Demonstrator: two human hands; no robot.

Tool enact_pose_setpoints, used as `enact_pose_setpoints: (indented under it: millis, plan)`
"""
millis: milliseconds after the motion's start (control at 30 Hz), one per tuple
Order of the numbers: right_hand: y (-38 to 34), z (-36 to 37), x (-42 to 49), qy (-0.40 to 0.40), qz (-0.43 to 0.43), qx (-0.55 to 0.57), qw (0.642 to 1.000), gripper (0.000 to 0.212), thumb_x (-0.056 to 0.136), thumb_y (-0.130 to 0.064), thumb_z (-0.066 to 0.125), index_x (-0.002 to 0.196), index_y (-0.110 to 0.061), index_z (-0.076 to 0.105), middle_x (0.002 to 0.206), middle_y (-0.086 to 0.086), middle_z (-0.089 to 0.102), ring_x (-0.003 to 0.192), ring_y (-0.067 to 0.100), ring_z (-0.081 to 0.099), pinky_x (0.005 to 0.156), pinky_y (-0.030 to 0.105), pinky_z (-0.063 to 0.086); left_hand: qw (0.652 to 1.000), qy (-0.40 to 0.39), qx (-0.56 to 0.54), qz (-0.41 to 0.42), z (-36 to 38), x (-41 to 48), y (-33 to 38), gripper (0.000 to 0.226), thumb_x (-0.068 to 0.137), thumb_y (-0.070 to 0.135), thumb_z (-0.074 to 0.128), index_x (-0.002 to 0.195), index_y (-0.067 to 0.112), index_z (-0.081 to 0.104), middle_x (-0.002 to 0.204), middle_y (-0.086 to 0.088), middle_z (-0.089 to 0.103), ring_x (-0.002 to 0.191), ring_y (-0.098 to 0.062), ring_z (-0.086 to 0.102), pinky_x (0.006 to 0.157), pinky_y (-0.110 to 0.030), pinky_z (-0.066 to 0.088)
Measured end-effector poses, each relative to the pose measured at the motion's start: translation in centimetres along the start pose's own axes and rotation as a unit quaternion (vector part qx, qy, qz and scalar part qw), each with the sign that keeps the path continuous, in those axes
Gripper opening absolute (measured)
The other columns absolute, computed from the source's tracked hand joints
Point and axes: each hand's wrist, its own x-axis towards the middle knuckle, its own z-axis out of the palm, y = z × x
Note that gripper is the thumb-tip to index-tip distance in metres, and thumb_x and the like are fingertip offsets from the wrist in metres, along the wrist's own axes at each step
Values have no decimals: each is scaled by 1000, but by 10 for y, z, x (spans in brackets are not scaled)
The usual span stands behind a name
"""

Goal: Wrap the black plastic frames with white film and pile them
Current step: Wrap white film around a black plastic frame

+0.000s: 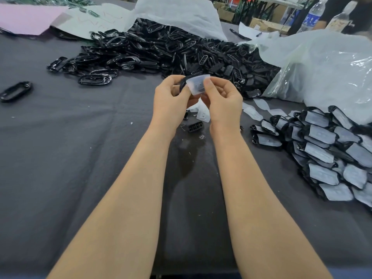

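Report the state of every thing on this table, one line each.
left hand: pinches black frame.
right hand: pinches white film.
black frame: held above the table, partly under the film.
white film: laid over the frame, wrap unfinished.
unwrapped pile: loose heap, bare.
wrapped pile: stacked, film-covered.
lone frame: bare, lying flat, apart at the left.

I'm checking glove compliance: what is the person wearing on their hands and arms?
Nothing that shows. The left hand and right hand have no gloves, rings or watch. The forearms are uncovered, with no sleeves in view.
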Motion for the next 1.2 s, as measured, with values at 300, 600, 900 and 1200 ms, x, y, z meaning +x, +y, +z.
enact_pose_setpoints:
  millis: [300, 600, 900, 1200]
  plan:
    - [8, 5, 0, 67, -55, -30, 996, 22, 89, -4, 62, 76, -21, 58, 73, -5, 60, 69, 7, 56, 74, 30, 53, 999, -40, -31, 1, 6, -4, 0, 10, 93, 3, 56, 90, 13, 56, 71, 0, 68, 69, -10, 70, 69, -22, 58]
    - [6, 5, -2, 82, -38, -39, 995, 19, 88, -8, 65, 95, -19, 51, 87, 0, 60, 88, 18, 63, 88, 42, 54, 998, -29, -54, -20, 7, -4, 2, 16, 99, 10, 46, 88, 15, 57, 76, -3, 66, 67, -8, 69, 64, -18, 54]
    - [3, 5, 2, 55, 26, 27, 998, 11, 89, -3, 61, 91, -13, 58, 84, 2, 59, 77, 13, 57, 75, 29, 53, 1000, -21, 18, -1, 4, -3, 1, 7, 94, 6, 57, 96, 13, 55, 80, -1, 67, 65, -3, 68, 66, -17, 55]
    - [4, -2, 6, 1, -4, -99, 995, 12, 92, -10, 60, 100, -3, 64, 86, 5, 65, 74, 12, 61, 71, 25, 55, 1000, -6, 7, -10, 3, -4, 1, 15, 94, 4, 57, 89, 18, 54, 79, 0, 66, 63, 0, 67, 64, -15, 54]
